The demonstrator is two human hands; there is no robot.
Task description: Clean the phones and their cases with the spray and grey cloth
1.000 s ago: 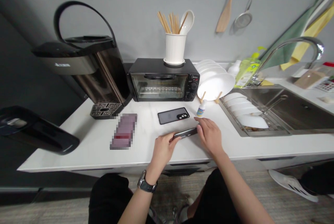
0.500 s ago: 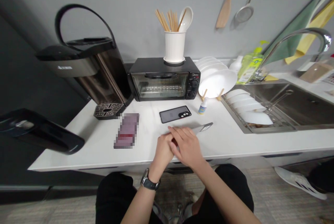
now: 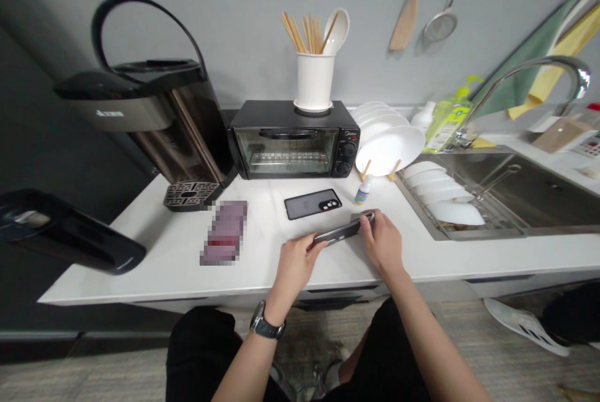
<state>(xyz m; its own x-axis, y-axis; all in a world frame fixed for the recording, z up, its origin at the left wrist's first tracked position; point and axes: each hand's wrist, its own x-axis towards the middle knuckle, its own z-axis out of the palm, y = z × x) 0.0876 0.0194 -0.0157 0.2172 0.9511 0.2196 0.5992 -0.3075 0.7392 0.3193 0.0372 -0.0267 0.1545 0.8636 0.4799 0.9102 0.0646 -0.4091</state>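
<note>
2 hands, left hand [image 3: 296, 261] and right hand [image 3: 382, 241], fingers closed on opposite ends of a dark phone [image 3: 344, 232], near side of phone case [image 3: 312, 204], small bottle [image 3: 362, 191] near right hand

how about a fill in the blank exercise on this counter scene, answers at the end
The slim dark object is held between the left hand and the ____ hand.
The white utensil cup stands on ____ of the black toaster oven.
The wooden spatula and the strainer hang against the ____.

Missing words: right; top; wall.
</note>
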